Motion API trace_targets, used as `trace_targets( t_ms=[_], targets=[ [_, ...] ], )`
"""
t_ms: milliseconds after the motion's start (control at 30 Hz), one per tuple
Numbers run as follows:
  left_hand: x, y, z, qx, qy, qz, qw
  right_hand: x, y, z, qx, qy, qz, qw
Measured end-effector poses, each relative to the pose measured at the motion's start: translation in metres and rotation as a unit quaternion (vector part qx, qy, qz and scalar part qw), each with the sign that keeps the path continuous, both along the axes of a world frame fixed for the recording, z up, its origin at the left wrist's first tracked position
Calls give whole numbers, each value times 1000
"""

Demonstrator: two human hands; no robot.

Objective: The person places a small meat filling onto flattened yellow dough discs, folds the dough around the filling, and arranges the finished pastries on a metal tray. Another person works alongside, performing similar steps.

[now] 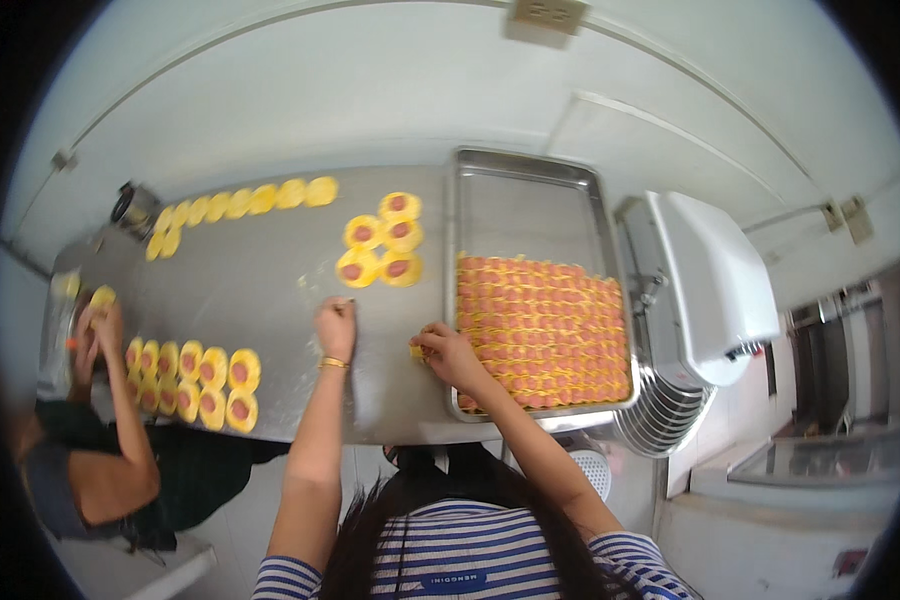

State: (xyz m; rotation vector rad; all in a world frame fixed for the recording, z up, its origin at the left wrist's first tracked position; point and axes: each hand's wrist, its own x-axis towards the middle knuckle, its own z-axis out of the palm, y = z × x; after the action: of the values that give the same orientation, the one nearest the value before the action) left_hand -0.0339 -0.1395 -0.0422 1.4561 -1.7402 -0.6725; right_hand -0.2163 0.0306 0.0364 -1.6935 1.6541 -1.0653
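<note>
My left hand [336, 325] is closed over the steel table, just below a small group of yellow dough rounds [358, 267] with pink filling at their centres. Whatever its fingers hold, if anything, is hidden. Beside the left edge of a metal tray, my right hand [448, 355] pinches a small yellow dough piece [417, 351]. Tight rows of pink and yellow folded dough pieces [545, 335] fill the near and middle part of the tray [530, 205]; its far part shows bare metal.
Plain yellow dough rounds [238, 204] line the table's far left. Filled rounds [212, 370] lie along the near left edge, by a co-worker's hands [98, 335] holding a yellow round. A white mixer-like machine [715, 290] with a ridged metal part [660, 412] stands right of the tray.
</note>
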Motion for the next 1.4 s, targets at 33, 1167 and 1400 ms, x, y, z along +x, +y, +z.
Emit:
trace_targets(
  t_ms=[33,1167,1400],
  targets=[
    [-7,-11,-3,12,-6,6,1000,-23,6,5,-5,4,-41,999],
    [4,106,11,78,-83,139,984,-349,16,7,196,233,-81,949],
    [5,107,9,76,-93,141,983,-355,17,5,197,180,-95,959]
  ],
)
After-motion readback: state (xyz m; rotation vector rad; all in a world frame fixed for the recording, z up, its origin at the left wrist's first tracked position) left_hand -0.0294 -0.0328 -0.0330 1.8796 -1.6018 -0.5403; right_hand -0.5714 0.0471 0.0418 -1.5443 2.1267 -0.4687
